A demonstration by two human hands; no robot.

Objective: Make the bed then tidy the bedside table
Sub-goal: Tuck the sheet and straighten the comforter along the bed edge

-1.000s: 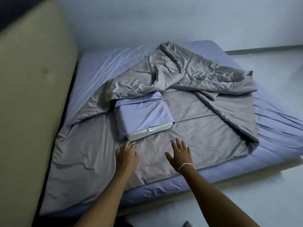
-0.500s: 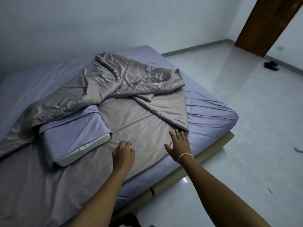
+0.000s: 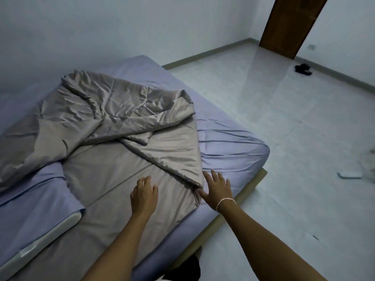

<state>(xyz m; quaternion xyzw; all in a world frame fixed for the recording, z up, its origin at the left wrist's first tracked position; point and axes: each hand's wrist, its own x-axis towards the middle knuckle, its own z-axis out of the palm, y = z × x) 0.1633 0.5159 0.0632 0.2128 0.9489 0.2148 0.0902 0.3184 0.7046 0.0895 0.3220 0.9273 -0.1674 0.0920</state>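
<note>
A rumpled grey duvet (image 3: 113, 122) lies bunched across a bed with a lilac fitted sheet (image 3: 229, 147); one folded-over corner ends near the bed's front edge. A lilac pillow (image 3: 34, 201) with a white end lies at the left, partly under the duvet. My left hand (image 3: 144, 194) rests on the flat part of the duvet, fingers loosely curled, holding nothing. My right hand (image 3: 217, 188), a thin band on its wrist, lies spread at the tip of the folded corner, thumb touching the fabric edge. No bedside table is in view.
The low bed frame (image 3: 251, 187) edges the pale tiled floor (image 3: 304, 122) on the right. A brown door (image 3: 290, 25) stands at the back right, with a dark item (image 3: 303, 69) on the floor near it. Small pale things (image 3: 351, 175) lie at the far right.
My view has swung right, from the headboard toward the bed's foot and the floor. Both hands slid right along the duvet; the right hand now reaches the folded corner's tip.
</note>
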